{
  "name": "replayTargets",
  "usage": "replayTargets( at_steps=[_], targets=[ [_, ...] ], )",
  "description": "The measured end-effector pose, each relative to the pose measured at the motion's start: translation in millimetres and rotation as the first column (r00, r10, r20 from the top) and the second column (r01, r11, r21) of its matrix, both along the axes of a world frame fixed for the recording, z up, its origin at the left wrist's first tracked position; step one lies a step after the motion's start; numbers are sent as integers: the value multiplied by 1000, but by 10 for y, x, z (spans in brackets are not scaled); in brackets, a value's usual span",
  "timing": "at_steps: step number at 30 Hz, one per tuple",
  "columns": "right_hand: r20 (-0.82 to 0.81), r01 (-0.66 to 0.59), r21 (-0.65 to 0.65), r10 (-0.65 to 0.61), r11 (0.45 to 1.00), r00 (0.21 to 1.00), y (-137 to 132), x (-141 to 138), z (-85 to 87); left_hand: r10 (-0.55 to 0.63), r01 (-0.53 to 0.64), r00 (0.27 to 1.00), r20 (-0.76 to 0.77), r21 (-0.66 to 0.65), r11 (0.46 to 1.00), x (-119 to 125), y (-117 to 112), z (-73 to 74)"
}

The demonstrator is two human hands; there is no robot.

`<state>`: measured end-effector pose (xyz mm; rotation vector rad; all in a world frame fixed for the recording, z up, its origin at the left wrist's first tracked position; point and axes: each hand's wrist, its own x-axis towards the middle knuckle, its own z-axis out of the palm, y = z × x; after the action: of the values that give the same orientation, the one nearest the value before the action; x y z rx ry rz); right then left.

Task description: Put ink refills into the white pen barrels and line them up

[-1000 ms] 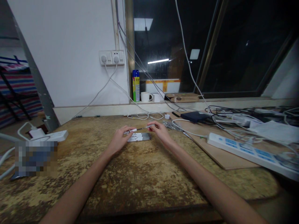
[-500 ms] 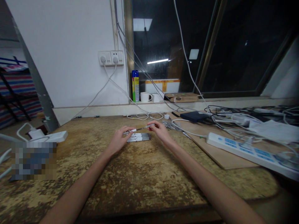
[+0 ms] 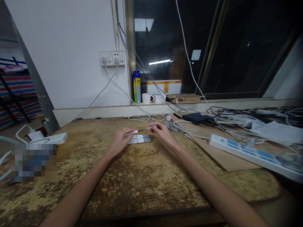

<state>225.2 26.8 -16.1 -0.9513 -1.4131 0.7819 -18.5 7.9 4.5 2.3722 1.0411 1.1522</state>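
My left hand pinches a white and grey pen barrel above the table. From its right end runs a thin dark pen refill, whose far end my right hand grips between thumb and fingertips. Whether the refill's tip is inside the barrel or just at its mouth is too small to tell. Just below both hands, several white and grey pens lie side by side in a row on the worn wooden table.
On the right, a board carries a white power strip and tangled cables. A clear plastic bag lies behind my right hand. Another power strip is at the left. A spray can and a mug stand on the sill.
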Motion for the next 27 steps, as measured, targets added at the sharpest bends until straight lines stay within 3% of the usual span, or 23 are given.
replayTargets(
  at_steps=[16, 27],
  targets=[
    [-70, -42, -44, 39, 998, 997, -47, -3, 38, -9, 8, 1000, -13, -12, 1000, -3, -4, -2],
    [-81, -4, -64, -1, 998, 997, -52, 6, 55, 8, -8, 1000, -14, -13, 1000, 1, -31, 28]
  ],
)
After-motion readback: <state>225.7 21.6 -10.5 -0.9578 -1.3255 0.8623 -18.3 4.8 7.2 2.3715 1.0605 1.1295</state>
